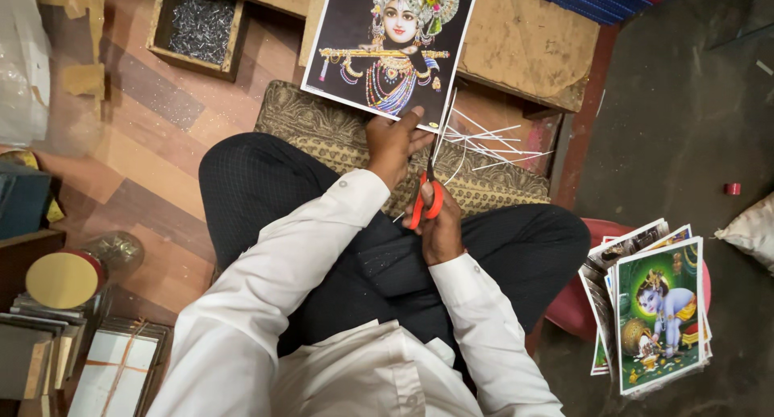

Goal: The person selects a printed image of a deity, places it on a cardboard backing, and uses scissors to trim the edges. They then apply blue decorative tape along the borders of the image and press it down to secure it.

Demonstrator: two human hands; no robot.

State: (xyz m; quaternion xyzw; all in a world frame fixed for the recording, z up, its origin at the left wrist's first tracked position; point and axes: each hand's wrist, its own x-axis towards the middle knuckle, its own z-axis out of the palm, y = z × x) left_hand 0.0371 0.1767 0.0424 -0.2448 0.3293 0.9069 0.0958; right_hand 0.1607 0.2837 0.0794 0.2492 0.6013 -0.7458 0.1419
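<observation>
Trimming a printed picture with orange-handled scissors while seated cross-legged on a patterned cushion.

Left hand is pinched shut on the picture's lower edge, holding it upright over the lap. Right hand is closed through the scissor handles, blades at the picture's lower right corner. Thin white paper strips lie just beside the blades. A stack of prints sits well apart to the right; a box of nails lies upper left.
</observation>
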